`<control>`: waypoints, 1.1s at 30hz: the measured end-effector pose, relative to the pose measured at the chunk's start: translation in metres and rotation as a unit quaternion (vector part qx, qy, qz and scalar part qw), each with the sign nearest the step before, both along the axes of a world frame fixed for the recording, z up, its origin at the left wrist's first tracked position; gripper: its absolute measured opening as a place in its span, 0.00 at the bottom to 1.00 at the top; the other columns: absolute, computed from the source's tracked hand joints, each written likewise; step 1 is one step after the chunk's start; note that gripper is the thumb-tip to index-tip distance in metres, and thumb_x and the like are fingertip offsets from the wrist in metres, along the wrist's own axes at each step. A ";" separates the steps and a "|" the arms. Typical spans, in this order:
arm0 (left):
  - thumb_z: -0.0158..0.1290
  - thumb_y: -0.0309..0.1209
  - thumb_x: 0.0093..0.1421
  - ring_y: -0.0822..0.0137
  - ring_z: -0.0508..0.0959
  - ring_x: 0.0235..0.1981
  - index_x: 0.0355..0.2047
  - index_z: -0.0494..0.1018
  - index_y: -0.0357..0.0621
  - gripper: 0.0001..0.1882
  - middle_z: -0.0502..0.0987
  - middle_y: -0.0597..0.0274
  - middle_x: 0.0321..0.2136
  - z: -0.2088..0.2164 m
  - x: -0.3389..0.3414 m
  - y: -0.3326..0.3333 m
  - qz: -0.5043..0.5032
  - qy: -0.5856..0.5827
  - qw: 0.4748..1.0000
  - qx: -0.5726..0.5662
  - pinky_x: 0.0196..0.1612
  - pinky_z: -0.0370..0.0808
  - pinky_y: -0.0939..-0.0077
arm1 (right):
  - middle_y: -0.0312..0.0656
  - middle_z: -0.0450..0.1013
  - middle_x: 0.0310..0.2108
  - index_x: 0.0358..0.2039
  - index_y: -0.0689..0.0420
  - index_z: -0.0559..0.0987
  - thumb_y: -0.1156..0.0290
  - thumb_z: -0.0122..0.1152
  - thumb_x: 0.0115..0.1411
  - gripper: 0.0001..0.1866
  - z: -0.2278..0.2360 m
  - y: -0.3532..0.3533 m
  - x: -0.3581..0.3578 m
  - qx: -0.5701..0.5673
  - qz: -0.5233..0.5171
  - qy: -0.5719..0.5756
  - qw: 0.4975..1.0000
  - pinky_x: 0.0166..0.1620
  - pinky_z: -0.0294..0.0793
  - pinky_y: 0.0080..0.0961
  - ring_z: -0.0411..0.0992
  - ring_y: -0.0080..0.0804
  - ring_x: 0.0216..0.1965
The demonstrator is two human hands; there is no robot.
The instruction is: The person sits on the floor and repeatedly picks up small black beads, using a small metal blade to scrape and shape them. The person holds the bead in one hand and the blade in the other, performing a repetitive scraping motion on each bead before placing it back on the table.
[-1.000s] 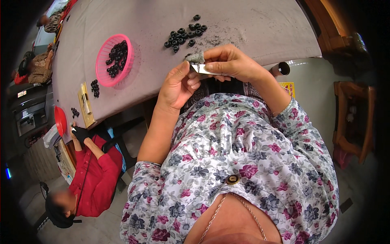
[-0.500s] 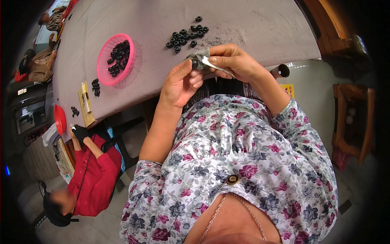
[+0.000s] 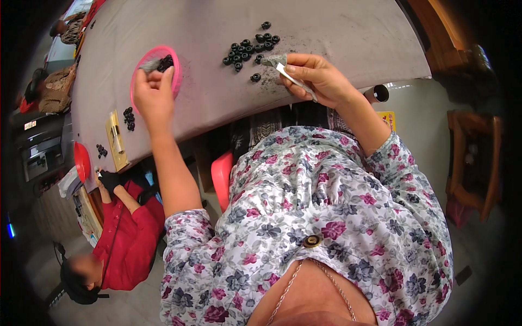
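Note:
My left hand [image 3: 153, 93] reaches into the pink mesh basket [image 3: 132, 89], thumb and fingers apart at the small black ring-like pieces [image 3: 165, 63] inside. A blurred grey patch shows by its fingertips; what it is I cannot tell. Above the table's near edge, my right hand [image 3: 321, 79] is closed on a slim white strip-like tool [image 3: 298, 84] and a crumpled grey scrap [image 3: 273, 60], perhaps cloth or abrasive sheet. One black piece [image 3: 255, 77] lies just left of this hand. Beyond it sits a cluster of similar round black pieces [image 3: 246, 49] with holes.
Dark crumbs dot the grey tabletop [image 3: 206, 32]. Left of the basket are small black piles [image 3: 129, 118], a gold-coloured packet [image 3: 116, 142] and a red dish [image 3: 81, 162]. A person in red [image 3: 128, 239] sits at the left. A wooden chair [image 3: 473, 163] stands right.
My left hand has left the black piece it held near my right hand and moved left into the basket. That spot now has a black piece on the table. My right hand has shifted slightly.

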State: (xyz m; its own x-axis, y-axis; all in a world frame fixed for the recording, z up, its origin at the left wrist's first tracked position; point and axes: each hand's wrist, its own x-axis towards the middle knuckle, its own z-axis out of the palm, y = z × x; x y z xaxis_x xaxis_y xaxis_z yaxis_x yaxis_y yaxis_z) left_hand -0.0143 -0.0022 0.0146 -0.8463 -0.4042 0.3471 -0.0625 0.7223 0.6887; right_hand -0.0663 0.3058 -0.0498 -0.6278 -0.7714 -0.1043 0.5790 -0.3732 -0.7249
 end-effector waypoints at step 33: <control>0.59 0.36 0.60 0.77 0.69 0.19 0.32 0.75 0.41 0.11 0.73 0.67 0.21 -0.054 0.027 0.104 -0.255 -0.176 0.684 0.660 0.24 0.65 0.86 | 0.36 0.73 0.25 0.58 0.64 0.68 0.68 0.61 0.61 0.26 0.013 0.005 0.006 0.045 0.079 0.107 0.990 0.19 0.62 0.13 0.68 0.18 0.19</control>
State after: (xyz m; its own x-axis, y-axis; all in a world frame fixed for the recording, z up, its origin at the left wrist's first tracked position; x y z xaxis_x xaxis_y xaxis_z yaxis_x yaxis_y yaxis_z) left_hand 0.0124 0.1020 -0.0395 -0.9312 0.2100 -0.2979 -0.3645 -0.5258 0.7685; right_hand -0.0600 0.3112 -0.0368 -0.5157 -0.8550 -0.0552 0.4550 -0.2187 -0.8632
